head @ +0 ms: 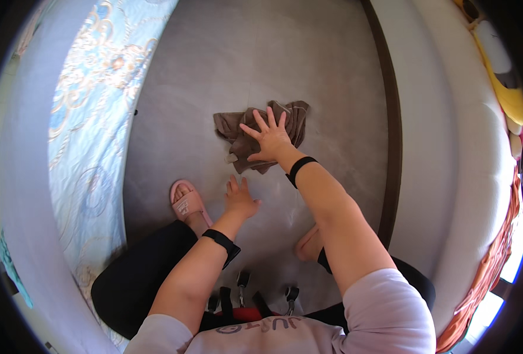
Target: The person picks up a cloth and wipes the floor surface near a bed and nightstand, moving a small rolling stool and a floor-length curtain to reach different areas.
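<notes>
A crumpled brown cloth (243,144) lies on the grey floor (252,53) in front of me. My right hand (270,139) is spread over it, palm down, with the fingers apart; whether it presses on the cloth or hovers just above, I cannot tell. Below the cloth and a little to the left, my left hand (240,199) holds nothing, its fingers apart and pointing towards the cloth. A small pale piece (231,158), perhaps a tag or a corner, shows at the cloth's lower left edge. Each wrist wears a black band.
My foot in a pink slipper (187,203) is at the left, my other foot (308,248) partly hidden by my right arm. Swivel-chair casters (242,278) stand beneath me. A blue patterned fabric (97,110) borders the floor at left; a dark brown strip (393,132) and a pale padded surface (478,146) run along the right.
</notes>
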`<action>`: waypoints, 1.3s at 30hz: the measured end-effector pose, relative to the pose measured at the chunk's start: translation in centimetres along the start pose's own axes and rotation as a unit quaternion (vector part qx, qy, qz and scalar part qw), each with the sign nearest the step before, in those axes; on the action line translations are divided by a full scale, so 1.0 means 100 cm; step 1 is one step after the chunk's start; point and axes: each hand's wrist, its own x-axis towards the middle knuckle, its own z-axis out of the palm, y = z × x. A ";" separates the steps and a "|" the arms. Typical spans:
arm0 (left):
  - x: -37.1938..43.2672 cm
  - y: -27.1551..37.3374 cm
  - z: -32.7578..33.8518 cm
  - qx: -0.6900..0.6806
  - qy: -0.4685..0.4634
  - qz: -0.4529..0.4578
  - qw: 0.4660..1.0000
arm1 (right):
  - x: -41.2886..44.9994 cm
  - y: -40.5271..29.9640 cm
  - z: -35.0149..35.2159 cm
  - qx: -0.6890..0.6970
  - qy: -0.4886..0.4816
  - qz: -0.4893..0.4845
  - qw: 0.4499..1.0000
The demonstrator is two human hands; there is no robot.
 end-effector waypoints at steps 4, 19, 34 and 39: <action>0.043 0.002 -0.012 -0.014 0.054 -0.023 0.998 | 0.017 0.037 0.031 0.095 -0.037 0.031 0.994; 0.143 0.102 -0.069 0.012 0.056 0.011 0.998 | -0.218 0.202 0.102 0.022 0.090 0.646 0.757; 0.148 0.115 -0.058 0.046 0.017 -0.023 0.999 | 0.020 0.414 0.083 0.039 0.309 0.421 0.852; 0.148 0.111 -0.070 0.038 0.018 -0.034 0.999 | 0.024 0.296 0.076 0.213 0.256 0.121 0.935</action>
